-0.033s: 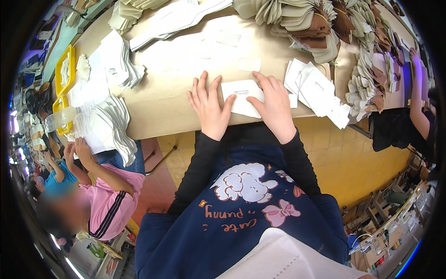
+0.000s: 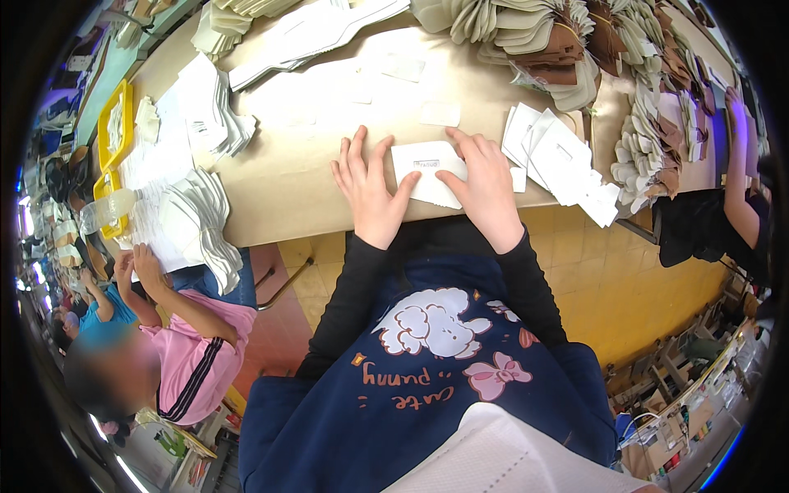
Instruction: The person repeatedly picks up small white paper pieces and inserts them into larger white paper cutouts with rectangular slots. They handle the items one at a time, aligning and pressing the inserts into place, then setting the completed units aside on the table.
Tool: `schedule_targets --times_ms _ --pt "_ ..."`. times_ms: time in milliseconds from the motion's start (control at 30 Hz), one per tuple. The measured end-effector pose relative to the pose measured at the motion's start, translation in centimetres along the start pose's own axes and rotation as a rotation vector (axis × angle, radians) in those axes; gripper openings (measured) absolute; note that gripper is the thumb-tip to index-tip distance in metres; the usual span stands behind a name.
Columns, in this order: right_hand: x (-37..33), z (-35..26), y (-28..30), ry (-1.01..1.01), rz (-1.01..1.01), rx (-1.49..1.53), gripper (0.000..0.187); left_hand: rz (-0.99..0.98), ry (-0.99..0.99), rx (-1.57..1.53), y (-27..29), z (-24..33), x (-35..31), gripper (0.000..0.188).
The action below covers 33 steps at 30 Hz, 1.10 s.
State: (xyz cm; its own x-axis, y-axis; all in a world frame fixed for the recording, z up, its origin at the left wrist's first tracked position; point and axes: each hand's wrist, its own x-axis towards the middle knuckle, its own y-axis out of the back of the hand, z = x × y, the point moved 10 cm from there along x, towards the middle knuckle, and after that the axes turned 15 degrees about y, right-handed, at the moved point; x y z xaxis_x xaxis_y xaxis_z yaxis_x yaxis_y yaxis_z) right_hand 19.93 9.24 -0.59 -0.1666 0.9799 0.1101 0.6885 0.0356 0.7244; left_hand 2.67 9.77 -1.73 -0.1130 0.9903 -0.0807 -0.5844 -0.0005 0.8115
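Observation:
On the tan-covered table in front of me lies a white flat cut piece [image 2: 426, 187] with a small printed rectangle on it. My left hand [image 2: 370, 187] rests at its left side, fingers spread on the table and thumb touching the piece beside the print. My right hand [image 2: 483, 181] lies over the piece's right edge, thumb and forefinger stretched out on it. Both hands are open and flat, gripping nothing. A fanned stack of white cut pieces [image 2: 546, 148] sits just right of my right hand. Part of a small white piece [image 2: 519, 178] shows beside that hand.
White piles [image 2: 197, 218] and yellow trays [image 2: 115, 123] stand at the left by a co-worker in a pink shirt [image 2: 205, 353]. Long white strips [image 2: 320, 33] lie at the back. Bundled beige and brown pieces [image 2: 542, 41] fill the far right, near another person's arm [image 2: 740, 172].

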Motion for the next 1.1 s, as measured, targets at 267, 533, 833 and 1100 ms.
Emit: schedule_targets --times_ms 267,533,833,1100 --pt "-1.0 1.1 1.8 -0.120 -0.012 0.354 0.045 -0.541 0.201 -0.753 -1.7 1.9 0.2 0.064" --pt "-3.5 0.1 7.2 -0.292 0.098 0.699 0.050 -0.737 0.459 -1.125 -1.3 6.2 -0.6 0.075" --pt "-3.5 -1.6 9.3 -0.220 0.151 0.668 0.058 -0.801 0.435 -1.156 -0.2 7.8 -1.2 0.073" --pt "-3.9 -1.9 10.2 -0.183 0.184 0.642 0.056 -0.782 0.393 -1.143 0.6 8.6 -1.4 0.078"
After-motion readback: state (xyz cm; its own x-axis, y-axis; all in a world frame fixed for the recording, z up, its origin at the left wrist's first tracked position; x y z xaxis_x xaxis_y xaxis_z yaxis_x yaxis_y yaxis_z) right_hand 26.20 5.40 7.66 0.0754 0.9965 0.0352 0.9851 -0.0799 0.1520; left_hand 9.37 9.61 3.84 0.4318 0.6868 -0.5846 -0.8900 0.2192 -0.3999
